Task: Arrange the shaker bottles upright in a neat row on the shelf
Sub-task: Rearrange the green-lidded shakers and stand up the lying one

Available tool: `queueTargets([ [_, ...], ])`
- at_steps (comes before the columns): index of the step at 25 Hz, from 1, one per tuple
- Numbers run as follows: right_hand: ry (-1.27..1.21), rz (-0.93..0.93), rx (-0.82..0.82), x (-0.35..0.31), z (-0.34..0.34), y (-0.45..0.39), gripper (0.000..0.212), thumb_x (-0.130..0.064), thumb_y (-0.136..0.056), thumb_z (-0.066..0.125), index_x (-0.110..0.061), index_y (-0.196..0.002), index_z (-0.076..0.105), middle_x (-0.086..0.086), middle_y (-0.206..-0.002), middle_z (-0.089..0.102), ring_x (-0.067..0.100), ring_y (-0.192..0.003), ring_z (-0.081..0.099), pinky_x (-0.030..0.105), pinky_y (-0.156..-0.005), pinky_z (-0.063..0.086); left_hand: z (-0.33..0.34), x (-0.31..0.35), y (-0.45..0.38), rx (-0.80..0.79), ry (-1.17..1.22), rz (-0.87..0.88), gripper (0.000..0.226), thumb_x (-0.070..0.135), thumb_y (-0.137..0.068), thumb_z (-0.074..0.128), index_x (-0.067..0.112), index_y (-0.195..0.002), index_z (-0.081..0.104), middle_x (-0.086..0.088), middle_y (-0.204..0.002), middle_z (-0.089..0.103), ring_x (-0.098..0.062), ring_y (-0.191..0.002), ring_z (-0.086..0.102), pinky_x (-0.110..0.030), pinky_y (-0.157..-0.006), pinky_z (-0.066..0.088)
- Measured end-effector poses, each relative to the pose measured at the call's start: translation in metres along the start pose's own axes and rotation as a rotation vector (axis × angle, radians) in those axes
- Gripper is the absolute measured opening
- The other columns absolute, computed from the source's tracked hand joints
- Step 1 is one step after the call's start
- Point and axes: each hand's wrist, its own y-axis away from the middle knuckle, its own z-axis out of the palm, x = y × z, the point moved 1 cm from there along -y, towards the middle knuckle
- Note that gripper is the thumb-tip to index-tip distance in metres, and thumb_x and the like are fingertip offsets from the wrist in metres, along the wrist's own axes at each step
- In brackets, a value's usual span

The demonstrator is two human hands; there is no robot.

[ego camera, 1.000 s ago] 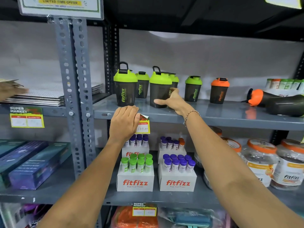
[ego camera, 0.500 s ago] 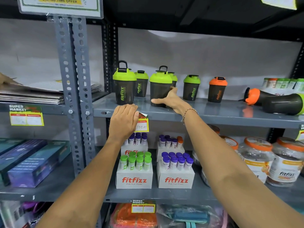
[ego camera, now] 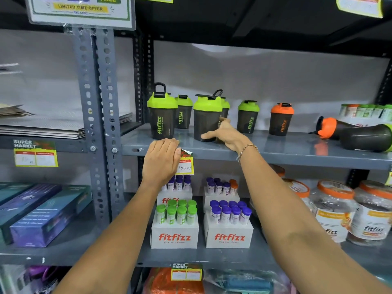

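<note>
Several dark shaker bottles stand upright on the grey shelf (ego camera: 275, 151). A green-lidded one (ego camera: 162, 115) is at the left, a second green-lidded one (ego camera: 206, 117) is beside it, and two more stand behind them. Further right are a green-lidded bottle (ego camera: 248, 116) and an orange-lidded bottle (ego camera: 281, 119). Two bottles lie on their sides at the far right (ego camera: 360, 135). My right hand (ego camera: 224, 133) curls around the base of the second front bottle. My left hand (ego camera: 161, 161) rests flat on the shelf's front edge, over a price tag.
Below are two white fitfizz boxes (ego camera: 175, 236) of tubes and large orange-lidded jars (ego camera: 333, 209). A perforated steel upright (ego camera: 99, 124) bounds the shelf on the left. Flat cardboard sheets lie on the left bay's shelf; boxed goods sit beneath them.
My right hand has closed around the base of the second green-lidded bottle, whose lid flap now looks tilted. My left hand has stayed on the shelf edge.
</note>
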Motion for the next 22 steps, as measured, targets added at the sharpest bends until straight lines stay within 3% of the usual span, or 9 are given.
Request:
queueTargets([
  [3, 0.08, -0.025, -0.017, -0.003, 0.0046, 0.0038, 0.124, -0.025, -0.062, 0.089, -0.006, -0.147, 0.001, 0.014, -0.145, 0.041, 0.027, -0.133, 0.043, 0.042, -0.113, 0.038, -0.0017, -0.0003, -0.0002, -0.001, 0.013, -0.013, 0.036, 0.027, -0.1, 0.033, 0.008, -0.107, 0.063, -0.006, -0.102, 0.067, -0.025, -0.096, 0.059, -0.035, -0.088, 0.038],
  [7, 0.019, -0.016, -0.028, -0.0012, 0.0013, 0.0039, 0.115, -0.011, -0.065, 0.085, -0.008, -0.147, 0.005, 0.017, -0.141, 0.043, 0.026, -0.122, 0.051, 0.038, -0.102, 0.047, -0.0034, 0.0018, 0.0006, 0.005, 0.04, -0.009, 0.037, 0.027, -0.1, 0.032, 0.008, -0.107, 0.063, -0.006, -0.103, 0.068, -0.024, -0.096, 0.059, -0.035, -0.088, 0.038],
  [11, 0.118, -0.034, -0.03, -0.004, 0.0058, 0.0068, 0.127, -0.028, -0.06, 0.09, -0.011, -0.148, 0.0, 0.009, -0.14, 0.04, 0.024, -0.13, 0.043, 0.037, -0.107, 0.041, -0.0042, 0.001, -0.0009, -0.041, 0.029, -0.023, 0.038, 0.028, -0.099, 0.032, 0.008, -0.109, 0.063, -0.007, -0.105, 0.067, -0.025, -0.097, 0.059, -0.036, -0.088, 0.038],
  [12, 0.091, -0.029, -0.043, -0.0034, 0.0049, 0.0063, 0.127, -0.024, -0.061, 0.089, -0.012, -0.149, -0.002, 0.012, -0.141, 0.038, 0.025, -0.127, 0.046, 0.037, -0.105, 0.045, -0.0043, 0.0009, -0.0009, -0.054, 0.024, -0.024, 0.038, 0.028, -0.099, 0.032, 0.008, -0.109, 0.062, -0.007, -0.105, 0.067, -0.026, -0.098, 0.059, -0.036, -0.089, 0.038],
  [15, 0.009, -0.04, -0.06, -0.004, 0.0011, 0.0071, 0.112, -0.003, -0.069, 0.082, -0.012, -0.149, 0.003, 0.018, -0.14, 0.042, 0.018, -0.096, 0.062, 0.026, -0.076, 0.058, -0.0047, 0.0023, 0.0001, -0.066, 0.011, -0.021, 0.04, 0.028, -0.1, 0.03, 0.007, -0.109, 0.062, -0.007, -0.104, 0.067, -0.026, -0.097, 0.059, -0.036, -0.089, 0.038],
  [16, 0.033, -0.042, -0.051, -0.004, 0.002, 0.0072, 0.112, -0.005, -0.069, 0.083, -0.012, -0.148, 0.004, 0.019, -0.141, 0.043, 0.018, -0.097, 0.061, 0.026, -0.078, 0.056, -0.0048, 0.0021, -0.0002, -0.066, 0.009, -0.02, 0.04, 0.028, -0.1, 0.029, 0.007, -0.109, 0.062, -0.007, -0.104, 0.067, -0.027, -0.097, 0.059, -0.036, -0.089, 0.038],
  [19, 0.121, -0.041, -0.031, -0.0029, 0.0055, 0.007, 0.125, -0.024, -0.063, 0.089, -0.012, -0.15, -0.001, 0.018, -0.15, 0.035, 0.028, -0.134, 0.041, 0.04, -0.111, 0.039, -0.005, 0.0019, -0.0009, -0.055, 0.006, -0.027, 0.037, 0.027, -0.099, 0.032, 0.007, -0.108, 0.062, -0.008, -0.103, 0.067, -0.028, -0.096, 0.059, -0.036, -0.088, 0.037],
  [22, 0.032, -0.033, -0.073, -0.0044, 0.0026, 0.0076, 0.121, -0.012, -0.068, 0.085, -0.012, -0.151, -0.003, 0.017, -0.156, 0.025, 0.022, -0.13, 0.041, 0.036, -0.109, 0.038, -0.0048, 0.0028, 0.0001, -0.059, 0.012, -0.028, 0.036, 0.026, -0.099, 0.034, 0.007, -0.109, 0.062, -0.008, -0.104, 0.067, -0.028, -0.096, 0.059, -0.037, -0.088, 0.038],
])
